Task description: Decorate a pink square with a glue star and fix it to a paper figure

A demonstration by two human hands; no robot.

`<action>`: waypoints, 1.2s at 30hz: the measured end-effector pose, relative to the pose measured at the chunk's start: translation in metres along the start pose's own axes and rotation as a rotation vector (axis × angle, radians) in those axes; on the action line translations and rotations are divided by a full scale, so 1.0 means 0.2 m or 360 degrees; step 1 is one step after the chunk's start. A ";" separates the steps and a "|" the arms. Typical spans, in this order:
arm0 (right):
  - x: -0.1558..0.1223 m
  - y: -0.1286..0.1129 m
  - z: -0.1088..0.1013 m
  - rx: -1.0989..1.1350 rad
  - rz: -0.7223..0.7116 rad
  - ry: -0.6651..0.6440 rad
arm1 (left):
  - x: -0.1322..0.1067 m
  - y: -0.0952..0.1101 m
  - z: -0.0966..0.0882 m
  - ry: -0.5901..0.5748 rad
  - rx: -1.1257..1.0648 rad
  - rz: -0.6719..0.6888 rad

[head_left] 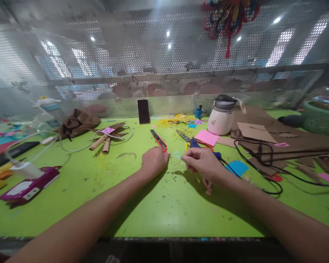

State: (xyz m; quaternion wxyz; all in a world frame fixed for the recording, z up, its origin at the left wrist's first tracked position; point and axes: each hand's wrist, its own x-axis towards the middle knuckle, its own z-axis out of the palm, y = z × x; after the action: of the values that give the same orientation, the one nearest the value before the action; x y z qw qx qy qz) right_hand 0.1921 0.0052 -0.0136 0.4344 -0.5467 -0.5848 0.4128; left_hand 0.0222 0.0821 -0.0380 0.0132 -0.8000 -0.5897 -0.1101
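My left hand (153, 160) rests on the green table (142, 204) with fingers curled, its fingertips touching the handle end of an orange-and-black utility knife (159, 140). My right hand (203, 164) is closed in a pinch just to the right, holding a small thin piece I cannot make out. A small light-blue ring (177, 155) lies on the table between the two hands. Behind the right hand lie scissors with yellow and orange handles (193, 140) and a blue-handled tool (218, 155) with a black cord.
A white jar with a grey lid (222, 115), pink paper (207, 137), a blue paper piece (237, 167), brown cardboard (263, 131), black cables (263, 160), a dark phone (143, 111), cardboard rolls (106, 140), a magenta box (30, 186), a green basket (322, 118). A perforated metal screen stands behind.
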 end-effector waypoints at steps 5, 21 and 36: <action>0.01 -0.01 0.00 0.0037 -0.0046 0.0035 | -0.01 0.01 0.02 0.0091 0.0021 -0.0009; 0.06 0.03 -0.01 0.0549 0.0098 0.0136 | -0.14 0.09 -0.11 -0.0172 -0.1677 -0.0172; 0.00 -0.01 0.05 0.0747 0.0126 0.0046 | -0.22 0.19 -0.14 -0.0542 -0.2725 -0.0326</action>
State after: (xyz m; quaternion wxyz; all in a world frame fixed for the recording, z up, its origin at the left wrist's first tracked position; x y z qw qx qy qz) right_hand 0.1819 0.0044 -0.0156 0.5415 -0.4590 -0.4447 0.5462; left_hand 0.0404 0.0251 -0.0149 -0.6895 -0.4838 -0.3673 -0.3945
